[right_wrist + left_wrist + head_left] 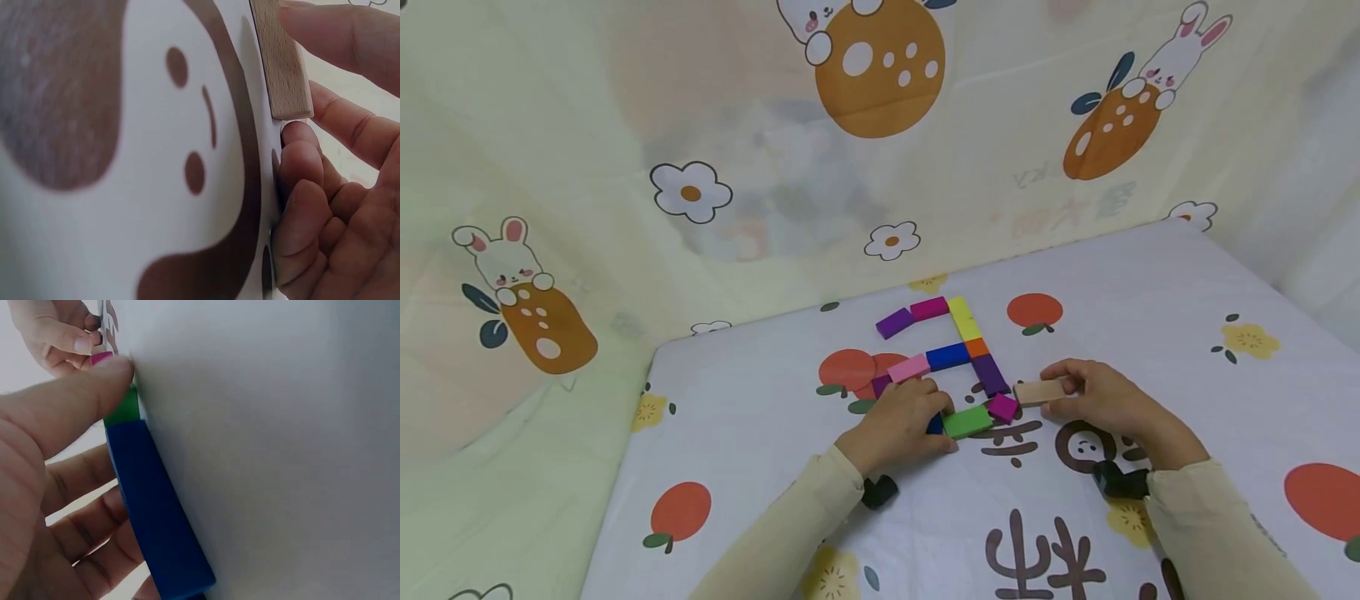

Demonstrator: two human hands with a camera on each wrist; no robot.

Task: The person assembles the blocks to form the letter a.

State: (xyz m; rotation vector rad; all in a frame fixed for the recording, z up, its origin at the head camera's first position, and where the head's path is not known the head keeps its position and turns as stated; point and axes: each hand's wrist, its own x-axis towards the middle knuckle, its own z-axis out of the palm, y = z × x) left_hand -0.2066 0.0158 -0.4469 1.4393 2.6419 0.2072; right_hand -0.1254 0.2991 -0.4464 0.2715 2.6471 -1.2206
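Two hands — right hand [1101, 398] pinching wooden block [1040, 392], left hand [901, 421] on green block [967, 421]

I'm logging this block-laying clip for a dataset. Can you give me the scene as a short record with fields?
surface: white cloth printed with oranges and flowers
left hand: left hand rests on the row, thumb on the green block, fingers along the blue block
right hand: right hand holds a plain wooden block in a fingertip grip
laid blocks: yellow block, orange block, pink block
backdrop: bunny-print curtain
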